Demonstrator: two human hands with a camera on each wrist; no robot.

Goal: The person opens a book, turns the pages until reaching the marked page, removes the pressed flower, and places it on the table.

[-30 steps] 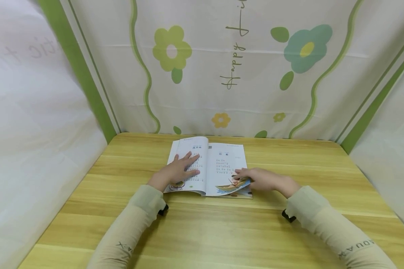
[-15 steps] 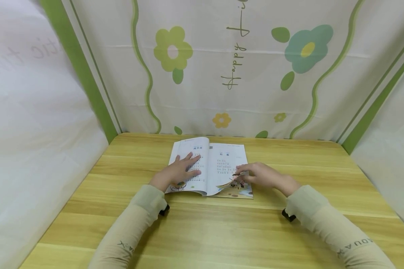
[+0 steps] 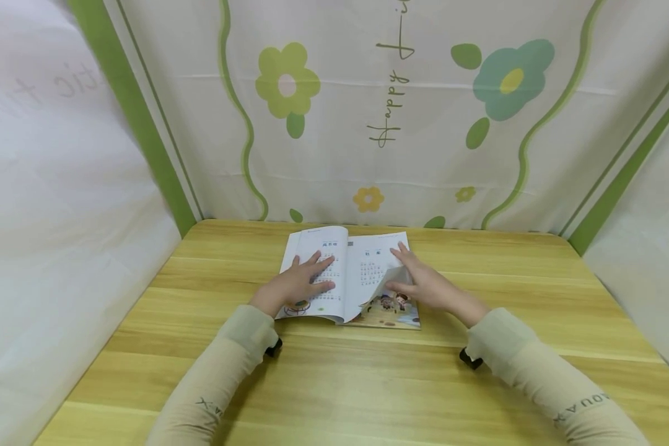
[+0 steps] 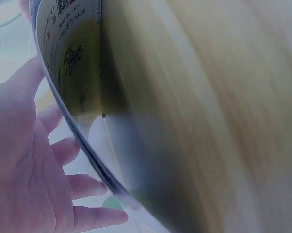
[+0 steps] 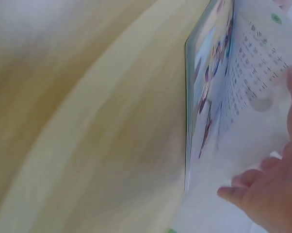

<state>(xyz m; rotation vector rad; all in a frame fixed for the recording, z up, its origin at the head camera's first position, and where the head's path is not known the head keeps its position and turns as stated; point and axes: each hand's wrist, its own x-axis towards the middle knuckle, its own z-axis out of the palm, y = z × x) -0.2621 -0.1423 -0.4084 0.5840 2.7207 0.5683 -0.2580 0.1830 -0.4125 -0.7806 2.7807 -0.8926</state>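
Note:
An open book (image 3: 368, 248) with printed text and coloured pictures lies on the table. My left hand (image 3: 290, 285) rests spread on its left page, fingers towards the spine. In the left wrist view, that hand (image 4: 34, 150) lies along the book's curved outer edge. At the right page, my right hand (image 3: 429, 285) has its fingers spread, with the thumb against the underside of a lifted page (image 3: 390, 275). That page's lower corner curls up and bares a picture page (image 3: 393, 313) below. The right wrist view shows the right hand (image 5: 272, 194) beside the raised page (image 5: 257, 141).
The wooden table (image 3: 334, 384) extends around the book on all sides. Behind it hangs a white curtain (image 3: 334, 155) printed with flowers and lettering. White cloth panels stand at left and right.
My right hand has gone from pinching the page's lower right corner to spread fingers further up. The page is lifted higher, baring more of the picture below. The left hand stays in place.

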